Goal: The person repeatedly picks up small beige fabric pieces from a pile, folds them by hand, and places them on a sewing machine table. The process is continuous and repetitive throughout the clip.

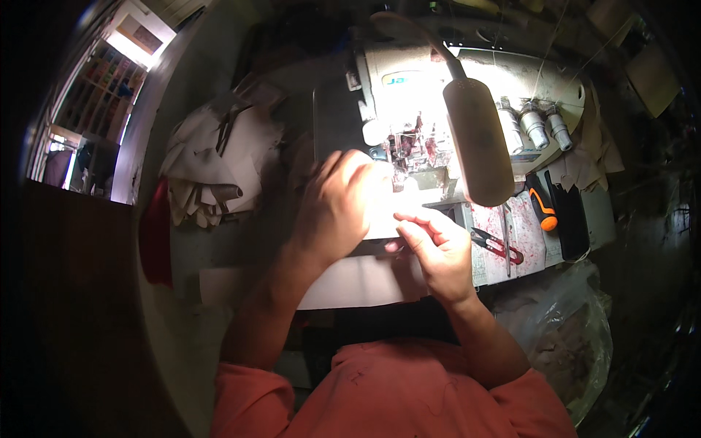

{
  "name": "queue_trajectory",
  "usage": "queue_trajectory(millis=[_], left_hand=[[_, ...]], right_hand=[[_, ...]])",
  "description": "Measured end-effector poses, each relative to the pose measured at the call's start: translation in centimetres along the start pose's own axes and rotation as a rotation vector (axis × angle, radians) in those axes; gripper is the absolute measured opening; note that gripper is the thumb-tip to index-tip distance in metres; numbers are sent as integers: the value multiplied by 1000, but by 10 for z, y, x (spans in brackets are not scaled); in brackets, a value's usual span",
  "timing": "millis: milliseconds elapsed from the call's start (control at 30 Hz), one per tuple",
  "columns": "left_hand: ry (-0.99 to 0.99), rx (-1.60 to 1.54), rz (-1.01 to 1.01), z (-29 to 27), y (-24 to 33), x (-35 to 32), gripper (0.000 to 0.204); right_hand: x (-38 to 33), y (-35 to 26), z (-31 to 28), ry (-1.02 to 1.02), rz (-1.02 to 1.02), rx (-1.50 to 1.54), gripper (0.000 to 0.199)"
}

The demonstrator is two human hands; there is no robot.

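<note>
The table is pale and carries a sewing machine at its far side, threaded from above, with three silver knobs on its front. A lamp on a curved neck hangs over the machine; its light washes out detail around the needle area. To the left lies a loose heap of pale fabric, with a red item just beside it. To the right, snips and tweezers lie on a red-spotted sheet, near an orange-and-black handle. A clear plastic bag stands low at right. Beyond the table at left, shelves show beside a bright opening; the rest of the room is dark.

The white piece lies between the hands, just in front of the needle area. The left hand is back up, fingers bent and pointing toward the machine, over the left part of the piece; its fingertips are lost in glare, so its grip cannot be told. The right hand angles inward, thumb and forefinger pinched on the near right edge. Both forearms come in from below, elbows spread.
</note>
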State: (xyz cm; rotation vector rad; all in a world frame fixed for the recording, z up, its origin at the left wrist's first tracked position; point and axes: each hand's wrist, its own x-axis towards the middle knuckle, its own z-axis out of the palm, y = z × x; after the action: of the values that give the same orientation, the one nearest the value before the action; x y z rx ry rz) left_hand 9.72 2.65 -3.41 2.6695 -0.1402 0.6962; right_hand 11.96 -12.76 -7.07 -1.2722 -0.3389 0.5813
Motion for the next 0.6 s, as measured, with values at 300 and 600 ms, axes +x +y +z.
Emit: queue_trajectory(millis=[300,600], left_hand=[[-37,-143,-77,-1,-15,-6,18],[141,555,194,1,-72,14,18]], right_hand=[[-1,-1,-1,15,16,66,17],[-48,4,-42,85,-61,-40,17]])
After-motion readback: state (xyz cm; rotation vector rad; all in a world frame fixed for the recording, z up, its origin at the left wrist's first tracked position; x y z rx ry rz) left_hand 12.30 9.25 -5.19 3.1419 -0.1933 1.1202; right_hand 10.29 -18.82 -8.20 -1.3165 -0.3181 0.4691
